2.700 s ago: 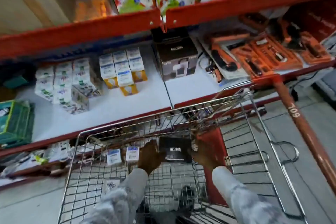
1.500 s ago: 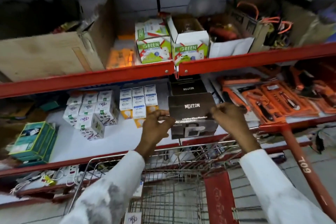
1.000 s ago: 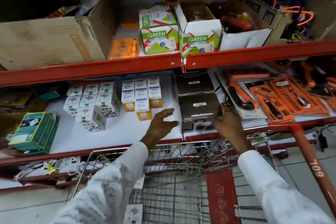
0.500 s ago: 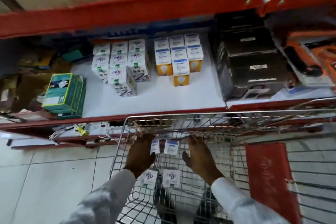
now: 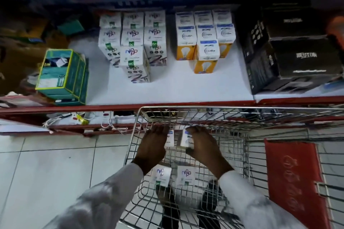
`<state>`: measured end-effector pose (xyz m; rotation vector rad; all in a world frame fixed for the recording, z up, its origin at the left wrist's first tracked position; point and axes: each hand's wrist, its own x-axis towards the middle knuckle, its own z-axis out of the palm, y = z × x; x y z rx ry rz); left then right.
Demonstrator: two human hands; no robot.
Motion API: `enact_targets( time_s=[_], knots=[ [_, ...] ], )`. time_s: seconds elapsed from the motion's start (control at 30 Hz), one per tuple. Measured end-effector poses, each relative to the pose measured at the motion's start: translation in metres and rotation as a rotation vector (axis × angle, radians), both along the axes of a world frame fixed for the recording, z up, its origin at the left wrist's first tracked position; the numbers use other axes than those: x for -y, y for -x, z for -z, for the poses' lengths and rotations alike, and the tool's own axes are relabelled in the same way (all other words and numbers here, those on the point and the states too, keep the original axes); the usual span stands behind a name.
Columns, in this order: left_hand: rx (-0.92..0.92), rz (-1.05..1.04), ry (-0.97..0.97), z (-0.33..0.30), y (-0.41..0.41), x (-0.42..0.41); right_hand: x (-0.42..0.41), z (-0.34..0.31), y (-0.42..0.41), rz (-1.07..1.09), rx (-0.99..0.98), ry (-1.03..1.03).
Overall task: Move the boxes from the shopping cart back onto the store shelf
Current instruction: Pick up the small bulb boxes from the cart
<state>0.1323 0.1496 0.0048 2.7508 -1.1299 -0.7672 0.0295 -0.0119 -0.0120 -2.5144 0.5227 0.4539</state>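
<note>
Left hand (image 5: 154,147) is reaching into the wire shopping cart (image 5: 242,117), grip closing on a white bulb box (image 5: 169,138). Right hand (image 5: 202,147) is clamping a second white box (image 5: 186,138) beside it. Two Nippo boxes (image 5: 161,174) are lying nearer the person. The store shelf (image 5: 176,89) is standing beyond the cart.

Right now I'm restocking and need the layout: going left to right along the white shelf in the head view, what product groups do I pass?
Green box → white Nippo boxes → yellow-and-white bulb boxes → black Neuton boxes.
</note>
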Motion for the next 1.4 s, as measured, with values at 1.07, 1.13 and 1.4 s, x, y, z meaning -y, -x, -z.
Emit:
enact_targets(
  time_s=[1.07, 1.13, 1.4],
  knots=[
    [0.214, -0.207, 0.391, -0.108, -0.127, 0.164, 0.194, -0.163, -0.121, -0.060, 0.188, 0.396],
    [0.208, -0.191, 0.414, -0.109, -0.125, 0.159, 0.194, -0.160, -0.119, -0.067, 0.195, 0.385],
    [0.335, -0.052, 0.467, -0.127, -0.063, 0.079, 0.152, -0.163, -0.065, -0.025, 0.387, 0.465]
  ],
)
